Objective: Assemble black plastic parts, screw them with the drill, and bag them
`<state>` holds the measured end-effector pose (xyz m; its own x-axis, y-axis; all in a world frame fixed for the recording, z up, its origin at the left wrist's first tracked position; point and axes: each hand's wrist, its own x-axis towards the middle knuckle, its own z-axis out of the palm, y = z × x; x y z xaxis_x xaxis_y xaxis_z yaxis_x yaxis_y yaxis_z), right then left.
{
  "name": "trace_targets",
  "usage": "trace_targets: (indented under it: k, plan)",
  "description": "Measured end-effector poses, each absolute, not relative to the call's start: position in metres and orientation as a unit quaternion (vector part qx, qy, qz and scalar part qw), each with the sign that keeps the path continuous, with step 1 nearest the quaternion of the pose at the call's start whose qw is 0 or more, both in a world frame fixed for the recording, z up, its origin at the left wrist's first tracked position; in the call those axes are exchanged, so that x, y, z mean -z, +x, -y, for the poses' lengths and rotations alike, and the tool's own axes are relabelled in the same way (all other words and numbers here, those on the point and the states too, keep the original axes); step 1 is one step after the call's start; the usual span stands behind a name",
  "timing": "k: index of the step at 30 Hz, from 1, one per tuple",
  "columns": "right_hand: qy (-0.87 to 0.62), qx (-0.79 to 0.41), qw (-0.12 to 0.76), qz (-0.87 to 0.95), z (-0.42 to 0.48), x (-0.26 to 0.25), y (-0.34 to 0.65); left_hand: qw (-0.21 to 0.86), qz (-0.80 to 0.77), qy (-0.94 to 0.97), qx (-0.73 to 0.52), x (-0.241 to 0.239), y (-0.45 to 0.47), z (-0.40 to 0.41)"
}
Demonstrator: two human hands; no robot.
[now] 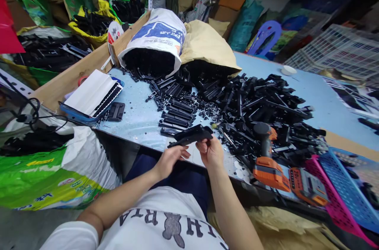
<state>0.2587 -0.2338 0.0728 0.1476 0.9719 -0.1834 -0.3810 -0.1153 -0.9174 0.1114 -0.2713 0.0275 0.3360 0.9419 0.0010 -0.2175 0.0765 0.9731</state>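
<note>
A long black plastic part (pixel 192 135) is held up over the front edge of the table, tilted slightly. My right hand (pixel 212 152) pinches its right end between thumb and fingers. Just under the left end of the part is my left hand (pixel 171 160), its fingers stretched out and the thumb apart. Whether those fingertips touch the part I cannot tell. Right behind it, several similar long black parts (pixel 177 116) lie in a row on the blue table (pixel 134 122). Small screws or pins (pixel 207 111) are scattered beside the row.
A large heap of black parts (pixel 260 102) covers the table's right side. An orange cordless drill (pixel 268 159) and a battery pack (pixel 308 187) lie near the front edge. A white sack (pixel 161 31) and a tan sack (pixel 207 43) open toward me. Baskets (pixel 349 187) stand far right.
</note>
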Motion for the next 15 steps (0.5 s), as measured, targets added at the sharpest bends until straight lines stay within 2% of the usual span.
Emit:
trace_targets:
  k: [2, 3, 6, 8, 12, 15]
  plan:
    - [-0.442, -0.609, 0.565, 0.338, 0.243, -0.08, 0.25, 0.772, -0.326, 0.327, -0.437, -0.042, 0.107, 0.249]
    - [-0.436, -0.628, 0.534, 0.361, 0.248, -0.08, 0.246, 0.799, -0.33, 0.263, -0.429, -0.048, 0.105, 0.238]
    - [-0.448, -0.631, 0.393, 0.496, 0.256, -0.071, 0.24, 0.789, -0.365, 0.215, -0.445, -0.06, 0.101, 0.206]
    - [-0.467, -0.563, 0.322, 0.601, 0.248, -0.066, 0.244, 0.745, -0.375, 0.262, -0.486, -0.062, 0.099, 0.188]
    - [-0.483, -0.398, 0.264, 0.734, 0.202, -0.07, 0.276, 0.654, -0.437, 0.328, -0.523, -0.05, 0.099, 0.174]
    - [-0.447, -0.16, 0.085, 0.876, 0.162, -0.074, 0.303, 0.641, -0.514, 0.3, -0.484, -0.031, 0.099, 0.189]
